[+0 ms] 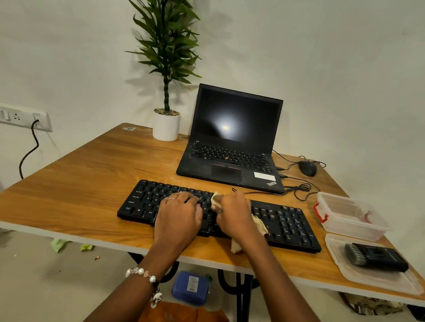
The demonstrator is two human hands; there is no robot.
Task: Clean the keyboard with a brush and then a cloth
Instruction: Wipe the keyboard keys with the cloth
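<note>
Right hand (232, 213) gripped the cloth (258, 223) mid-keyboard (288, 222); left hand (179, 214) lay flat, bracing the keys. Best approach was light row-by-row strokes, left side pinned.

Left hand (178, 215) flat on black keyboard (288, 224), fingers (189, 200) spread over keys. Right hand (235, 217) grips beige cloth (260, 224), pressing it on keys just beside left fingers. Keyboard on wooden worktop (82, 186).

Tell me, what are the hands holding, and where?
The right hand grips a cloth bunched at its middle, ends sticking out both sides, on the keyboard. The left hand holds nothing; it rests flat on the keys.
</note>
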